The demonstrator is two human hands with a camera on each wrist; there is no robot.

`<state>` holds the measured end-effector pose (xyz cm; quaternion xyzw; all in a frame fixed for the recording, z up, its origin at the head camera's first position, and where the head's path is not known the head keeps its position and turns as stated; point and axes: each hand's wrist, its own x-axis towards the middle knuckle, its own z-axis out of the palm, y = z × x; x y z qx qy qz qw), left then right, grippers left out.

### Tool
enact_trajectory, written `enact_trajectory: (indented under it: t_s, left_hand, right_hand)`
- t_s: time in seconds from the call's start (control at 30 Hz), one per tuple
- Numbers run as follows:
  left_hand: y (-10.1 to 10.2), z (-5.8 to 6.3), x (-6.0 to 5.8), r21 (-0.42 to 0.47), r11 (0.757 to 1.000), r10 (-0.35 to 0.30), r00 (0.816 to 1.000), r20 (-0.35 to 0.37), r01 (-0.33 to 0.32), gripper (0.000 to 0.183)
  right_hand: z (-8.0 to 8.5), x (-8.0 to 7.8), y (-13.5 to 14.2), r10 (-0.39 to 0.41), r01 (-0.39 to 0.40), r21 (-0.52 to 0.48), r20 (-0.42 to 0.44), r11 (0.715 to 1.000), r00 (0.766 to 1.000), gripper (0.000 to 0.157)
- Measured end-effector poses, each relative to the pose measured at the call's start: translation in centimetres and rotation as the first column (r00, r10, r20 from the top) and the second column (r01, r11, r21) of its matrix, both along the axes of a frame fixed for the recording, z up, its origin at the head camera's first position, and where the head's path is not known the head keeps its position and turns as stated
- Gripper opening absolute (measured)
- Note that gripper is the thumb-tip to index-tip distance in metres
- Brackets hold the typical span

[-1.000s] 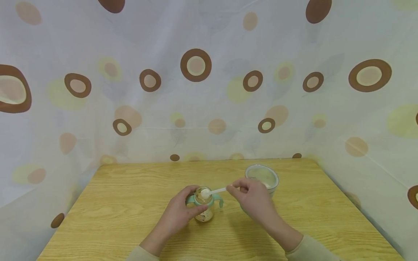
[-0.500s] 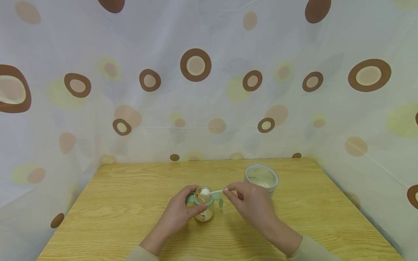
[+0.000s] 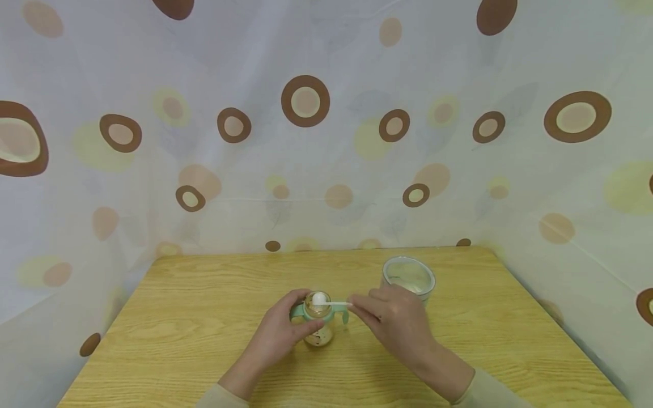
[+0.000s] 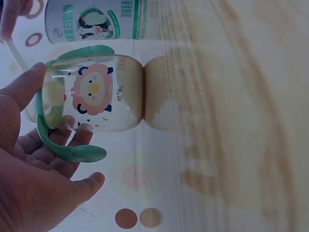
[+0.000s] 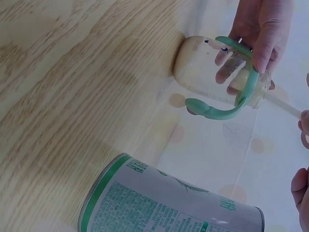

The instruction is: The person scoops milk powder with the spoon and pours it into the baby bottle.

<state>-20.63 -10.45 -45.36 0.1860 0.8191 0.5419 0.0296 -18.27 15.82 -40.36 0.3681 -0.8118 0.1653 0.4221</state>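
A clear baby bottle [image 3: 320,338] with a green two-handled ring [image 4: 41,108] stands upright on the table, uncapped. Pale contents lie in its bottom, and a cartoon animal print shows in the left wrist view. My left hand [image 3: 278,324] holds the bottle around its neck, thumb in front. With its fingertips my right hand [image 3: 400,317] pinches the thin handle of a white scoop [image 3: 336,304]. The scoop's bowl is at the bottle's mouth and looks turned over; its inside is hidden. Part of my right hand shows at the edge of the right wrist view.
Behind my right hand stands an open milk powder tin [image 3: 408,273], white and green with printed labels. The wood-grain table [image 3: 214,289] is bordered by a patterned curtain [image 3: 326,170] at the back and sides.
My right hand has rotated, tipping the scoop over at the bottle's mouth; earlier its bowl held white powder. The left hand and bottle have stayed put.
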Motion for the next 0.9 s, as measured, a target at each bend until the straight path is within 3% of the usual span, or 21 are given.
enact_trajectory:
  t_s: [0.47,0.9]
  left_hand:
    - [0.0,0.04,-0.02,-0.001,1.0,-0.005,1.0,-0.007,0.005,0.063]
    - [-0.01,0.15,0.02,0.009,1.0,0.002,1.0,0.013,-0.003,0.063]
  right_hand:
    - [-0.36,-0.13,0.38,0.004,-0.001,0.047,-0.067,0.999,0.998,0.013]
    - [-0.32,0.03,0.36,0.009,-0.008,-0.061,0.019,0.998,1.0,0.015]
